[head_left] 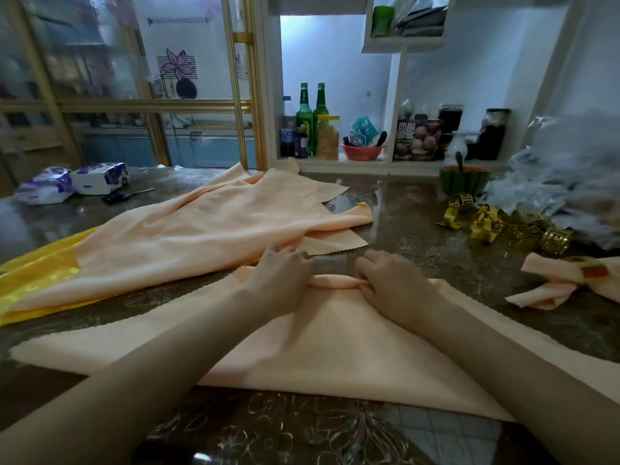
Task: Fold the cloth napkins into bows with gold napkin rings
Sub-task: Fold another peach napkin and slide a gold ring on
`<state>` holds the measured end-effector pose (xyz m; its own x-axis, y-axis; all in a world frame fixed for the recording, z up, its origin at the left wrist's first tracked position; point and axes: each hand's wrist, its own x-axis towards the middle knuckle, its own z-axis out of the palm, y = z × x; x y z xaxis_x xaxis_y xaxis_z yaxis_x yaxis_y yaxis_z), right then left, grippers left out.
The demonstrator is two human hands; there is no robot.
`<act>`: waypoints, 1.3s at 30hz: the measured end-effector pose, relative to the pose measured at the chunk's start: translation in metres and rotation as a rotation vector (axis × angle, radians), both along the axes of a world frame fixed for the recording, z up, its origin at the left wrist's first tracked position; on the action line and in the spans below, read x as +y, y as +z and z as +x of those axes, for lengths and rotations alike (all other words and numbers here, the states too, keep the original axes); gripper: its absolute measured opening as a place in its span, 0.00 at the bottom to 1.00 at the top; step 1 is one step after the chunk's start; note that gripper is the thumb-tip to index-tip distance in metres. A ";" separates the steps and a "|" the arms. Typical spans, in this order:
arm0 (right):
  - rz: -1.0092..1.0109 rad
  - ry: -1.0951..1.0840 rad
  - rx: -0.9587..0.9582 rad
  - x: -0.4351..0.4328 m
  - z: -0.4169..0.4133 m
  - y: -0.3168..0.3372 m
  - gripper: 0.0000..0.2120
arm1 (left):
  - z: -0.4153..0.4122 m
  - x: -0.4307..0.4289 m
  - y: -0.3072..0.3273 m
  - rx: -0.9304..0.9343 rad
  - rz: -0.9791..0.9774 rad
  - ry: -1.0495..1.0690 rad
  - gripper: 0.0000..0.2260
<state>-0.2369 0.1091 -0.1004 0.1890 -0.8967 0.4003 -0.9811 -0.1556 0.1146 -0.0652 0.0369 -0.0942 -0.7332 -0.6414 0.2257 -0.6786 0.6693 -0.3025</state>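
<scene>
A peach napkin [322, 350] lies on the table in front of me as a triangle, its far tip rolled into a small tube. My left hand [281, 280] and my right hand [392, 283] both curl their fingers round that rolled tip, side by side. A heap of gold napkin rings [503, 226] lies at the right. A finished peach bow [563, 283] with a gold ring sits at the right edge. More peach napkins [208, 223] lie piled behind my hands.
Yellow cloth [37, 280] sticks out under the pile at the left. Tissue packs [70, 182] and scissors [127, 195] lie at the far left. A watermelon-patterned bowl [464, 181] and crumpled clear plastic [563, 176] stand at the far right. Bottles [310, 119] fill the shelf behind.
</scene>
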 end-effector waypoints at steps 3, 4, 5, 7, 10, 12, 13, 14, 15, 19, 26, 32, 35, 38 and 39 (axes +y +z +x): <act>-0.046 0.010 0.023 -0.003 -0.001 -0.005 0.15 | -0.001 -0.001 0.001 0.064 0.075 0.001 0.11; -0.029 0.016 0.014 -0.004 -0.001 -0.005 0.14 | -0.001 -0.004 0.003 0.100 0.124 -0.001 0.11; -0.009 0.031 -0.021 -0.004 0.000 -0.005 0.11 | -0.002 -0.008 0.004 0.131 0.181 -0.003 0.11; 0.031 0.027 -0.094 -0.003 -0.003 -0.006 0.02 | -0.004 -0.017 0.003 0.188 0.272 -0.012 0.09; 0.041 0.048 -0.162 -0.001 -0.010 -0.007 0.06 | -0.003 -0.023 -0.004 0.219 0.241 -0.041 0.07; 0.087 0.023 -0.242 -0.002 -0.013 -0.006 0.09 | -0.002 -0.025 -0.009 0.232 0.213 -0.075 0.08; 0.096 0.012 -0.278 -0.003 -0.014 -0.006 0.09 | 0.000 -0.024 -0.009 0.232 0.228 -0.085 0.10; 0.106 -0.001 -0.301 -0.003 -0.014 -0.005 0.09 | 0.002 -0.024 -0.009 0.244 0.267 -0.088 0.12; 0.107 -0.009 -0.323 -0.003 -0.014 -0.006 0.07 | 0.003 -0.023 -0.009 0.263 0.325 -0.077 0.15; 0.106 -0.060 -0.400 -0.004 -0.011 -0.010 0.04 | -0.001 -0.023 -0.008 0.370 0.419 -0.004 0.15; 0.120 -0.122 -0.435 -0.009 0.004 -0.016 0.04 | -0.008 -0.012 -0.021 0.320 0.416 -0.060 0.18; 0.495 -0.107 -0.289 -0.011 0.007 -0.021 0.35 | -0.014 -0.010 -0.024 0.008 0.585 0.085 0.25; 0.538 -0.143 -0.235 -0.011 0.007 -0.021 0.41 | -0.013 -0.011 -0.018 -0.070 0.644 0.065 0.23; 0.506 -0.160 -0.300 -0.009 -0.001 -0.021 0.30 | -0.006 -0.017 -0.018 0.235 0.778 0.032 0.21; 0.469 -0.159 -0.329 -0.008 -0.005 -0.020 0.26 | -0.001 -0.020 -0.018 0.384 0.813 0.019 0.19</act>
